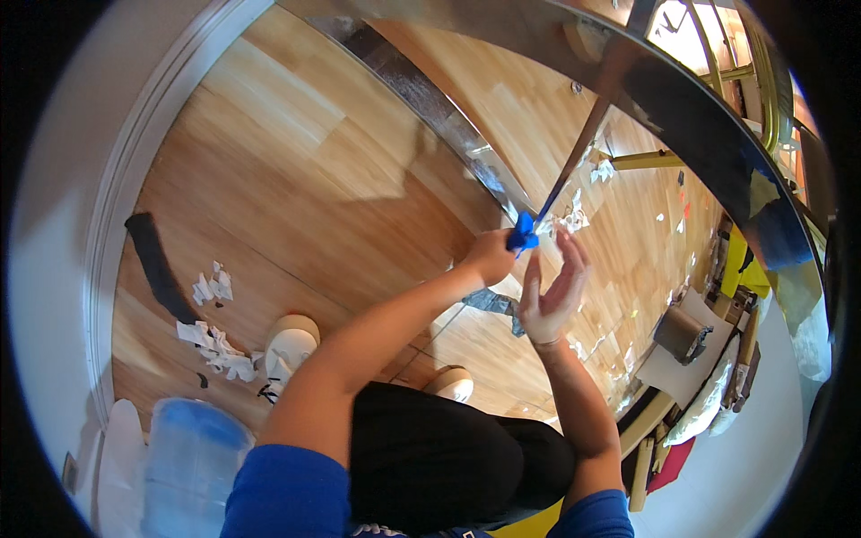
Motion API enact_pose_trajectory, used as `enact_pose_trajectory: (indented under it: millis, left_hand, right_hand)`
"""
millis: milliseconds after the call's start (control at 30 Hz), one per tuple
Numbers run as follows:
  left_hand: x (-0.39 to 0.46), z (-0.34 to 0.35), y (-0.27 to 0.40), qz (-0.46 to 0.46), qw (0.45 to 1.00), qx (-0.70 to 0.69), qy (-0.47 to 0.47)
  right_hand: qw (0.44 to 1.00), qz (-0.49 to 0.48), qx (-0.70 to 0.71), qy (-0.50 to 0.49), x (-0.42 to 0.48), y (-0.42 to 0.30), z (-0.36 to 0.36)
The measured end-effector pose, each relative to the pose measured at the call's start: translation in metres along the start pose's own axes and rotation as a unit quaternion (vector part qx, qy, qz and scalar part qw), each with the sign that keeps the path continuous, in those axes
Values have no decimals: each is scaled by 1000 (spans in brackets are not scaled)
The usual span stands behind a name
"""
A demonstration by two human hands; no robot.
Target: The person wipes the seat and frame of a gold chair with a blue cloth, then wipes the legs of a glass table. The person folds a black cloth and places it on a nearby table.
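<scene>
My left hand [491, 257] is closed around a crumpled blue piece of material [523, 232], perhaps cloth or thin plastic. The blue piece sticks out above my fist, by the lower end of a narrow dark upright bar [572, 158]. Close on its right, my right hand [555, 289] is raised with the fingers apart and nothing between them. Whether its fingertips touch the blue piece, I cannot tell. Beneath my hands a grey crumpled strip [491, 302] lies on the wood-look floor [303, 175].
A shiny metal rail [457, 128] runs across the floor under a dark curved edge [679, 101]. Torn white paper [222, 353] and a black strip [161, 269] lie at left, near a translucent blue plastic bin [192, 464]. Wood pieces and a brown roll [679, 334] sit at right.
</scene>
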State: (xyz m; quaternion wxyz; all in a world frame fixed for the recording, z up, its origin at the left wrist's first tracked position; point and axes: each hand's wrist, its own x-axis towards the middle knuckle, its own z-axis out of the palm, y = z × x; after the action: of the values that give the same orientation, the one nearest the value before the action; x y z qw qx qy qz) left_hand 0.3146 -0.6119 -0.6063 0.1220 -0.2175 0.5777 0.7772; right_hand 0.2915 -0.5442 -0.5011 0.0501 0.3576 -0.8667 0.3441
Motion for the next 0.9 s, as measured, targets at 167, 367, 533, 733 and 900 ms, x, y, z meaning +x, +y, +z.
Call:
enact_pose_trajectory:
  millis: [167, 367, 533, 733, 900]
  left_hand:
    - [-55, -98, 47, -43, 904, -419, -77]
    - [-78, -165, 60, 11, 896, -436, -82]
    - [-91, -164, 78, 5, 913, -407, -30]
    - [-71, -176, 71, -83, 926, -363, -58]
    - [-39, -154, 66, 1, 978, -203, -39]
  right_hand:
    - [932, 250, 235, -117, 10, -11, 24]
    - [880, 239, 310, -269, 63, -33, 64]
    - [828, 283, 367, -314, 70, -36, 81]
    - [786, 435, 366, -245, 72, -42, 79]
    - [799, 431, 382, -174, 37, -13, 71]
